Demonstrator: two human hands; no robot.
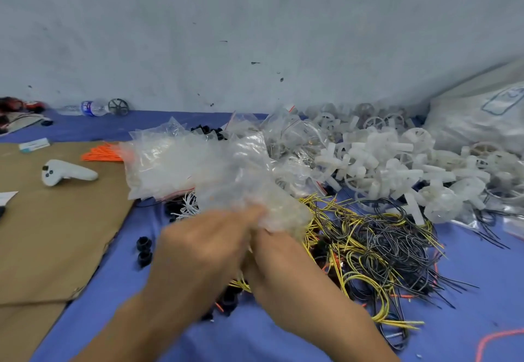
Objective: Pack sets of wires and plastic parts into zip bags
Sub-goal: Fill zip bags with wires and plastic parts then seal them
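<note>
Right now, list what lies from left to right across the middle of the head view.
White controller, orange wire bundle, stuffed clear bags, pile of white plastic parts, large white sack.

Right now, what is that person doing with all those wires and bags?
A person is packing small parts. The left hand and the right hand meet over the blue cloth and together pinch a clear zip bag, which is blurred, so what is inside cannot be told. A tangle of yellow and black wires lies just right of the hands. Behind it sits a heap of white plastic parts.
</note>
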